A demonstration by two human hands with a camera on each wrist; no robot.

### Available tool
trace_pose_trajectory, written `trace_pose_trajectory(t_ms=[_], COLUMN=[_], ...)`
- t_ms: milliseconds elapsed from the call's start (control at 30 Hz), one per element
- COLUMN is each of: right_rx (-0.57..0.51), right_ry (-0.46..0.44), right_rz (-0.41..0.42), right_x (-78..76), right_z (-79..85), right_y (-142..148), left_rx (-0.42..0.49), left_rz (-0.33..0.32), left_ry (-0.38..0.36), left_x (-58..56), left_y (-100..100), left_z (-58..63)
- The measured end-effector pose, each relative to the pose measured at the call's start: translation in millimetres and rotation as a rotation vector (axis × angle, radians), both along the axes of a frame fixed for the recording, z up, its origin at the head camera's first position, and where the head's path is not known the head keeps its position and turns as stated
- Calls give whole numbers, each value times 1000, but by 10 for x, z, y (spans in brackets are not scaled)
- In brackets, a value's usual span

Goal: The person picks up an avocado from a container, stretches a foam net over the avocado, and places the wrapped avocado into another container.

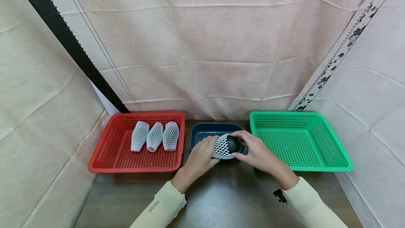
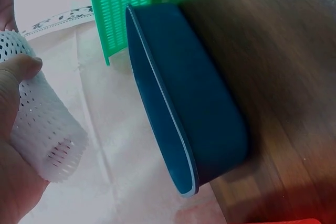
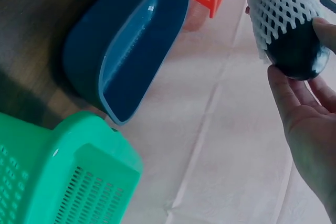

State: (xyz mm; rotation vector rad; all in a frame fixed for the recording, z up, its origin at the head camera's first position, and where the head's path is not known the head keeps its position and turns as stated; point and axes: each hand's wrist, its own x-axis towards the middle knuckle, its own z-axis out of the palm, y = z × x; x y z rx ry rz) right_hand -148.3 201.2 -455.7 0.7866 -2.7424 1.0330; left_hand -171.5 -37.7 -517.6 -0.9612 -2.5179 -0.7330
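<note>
In the head view my left hand (image 1: 200, 157) grips a white foam net sleeve (image 1: 220, 147) from the left. A dark, smooth, rounded object (image 1: 233, 144) sits partly inside it, its bare end facing right. My right hand (image 1: 257, 152) holds that bare end between thumb and fingers. Seen from the right wrist, the net (image 3: 286, 9) covers the upper part of the dark object (image 3: 296, 56), with fingertips at its lower end. The left wrist view shows the sleeve's narrower open end (image 2: 63, 153) beyond the left thumb. Both hands are above the dark blue basin (image 1: 202, 129).
On the left, a red basket (image 1: 145, 166) holds several white net-covered pieces (image 1: 154, 137). A green basket (image 1: 303, 167) stands on the right. The blue basin lies between them on the brown table (image 1: 218, 200). Pale cloth (image 1: 202, 38) hangs behind and at both sides.
</note>
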Motion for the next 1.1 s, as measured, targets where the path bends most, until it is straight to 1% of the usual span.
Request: trace_pose_trajectory(t_ms=[133,300,433,500,600,700,767,867,933,1033,1100], right_rx=[-3,2,40,53,49,3,-39,-125,-176,-240,-271], right_ry=[0,39,83,83,41,-39,-83,-139,-165,-200,-223], right_rz=[2,9,6,3,-4,-16,-33,-55,-80,-115,-137], right_x=[-13,3,17,16,7,-6,-12,-17,-17,-16,-13], right_z=[-17,-43,-57,-63,-78,-111,-140,-187,-207,-231,-240], right_y=[-33,-89,-136,-151,-153,-140,-119,-76,-49,-2,36], left_rx=[2,-11,-28,-32,-38,-31,-17,40,102,274,415], left_rz=[-7,-7,-1,-2,-3,0,14,31,25,-39,-85], left_ry=[-26,-80,-106,-113,-121,-141,-168,-234,-296,-442,-545], left_x=[0,1,2,2,2,0,-4,-16,-28,-39,-39], left_y=[25,58,79,86,91,82,69,32,-7,-92,-152], left_z=[3,22,32,33,40,58,75,91,94,96,101])
